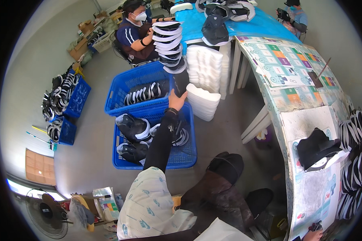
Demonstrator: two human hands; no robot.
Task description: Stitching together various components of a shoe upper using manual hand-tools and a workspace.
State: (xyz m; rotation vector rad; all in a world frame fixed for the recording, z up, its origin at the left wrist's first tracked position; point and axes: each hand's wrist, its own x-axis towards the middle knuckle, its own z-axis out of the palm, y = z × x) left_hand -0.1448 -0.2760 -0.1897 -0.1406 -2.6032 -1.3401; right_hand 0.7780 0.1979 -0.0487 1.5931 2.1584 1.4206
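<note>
My left arm, in a pale printed sleeve and black cuff, reaches forward over two blue crates. My left hand [176,100] has thumb and finger curved around the dark lower end of a tall stack of black-and-white shoe uppers [167,42]. A seated co-worker's hand touches that stack higher up. Beside my hand stands a pile of white moulded pads [204,101]. Shoe uppers [133,127] lie in the near blue crate [155,165], partly behind my forearm. At the lower right edge, my right hand [313,235] is closed on a small dark thing; most of it is cut off.
The long table [305,188] on my right carries a black shoe upper [315,150] and stacked uppers [356,168]. A blue-topped table [245,29] stands ahead. The far crate [113,96] holds a row of uppers. More filled crates [78,96] and a fan [47,213] are left.
</note>
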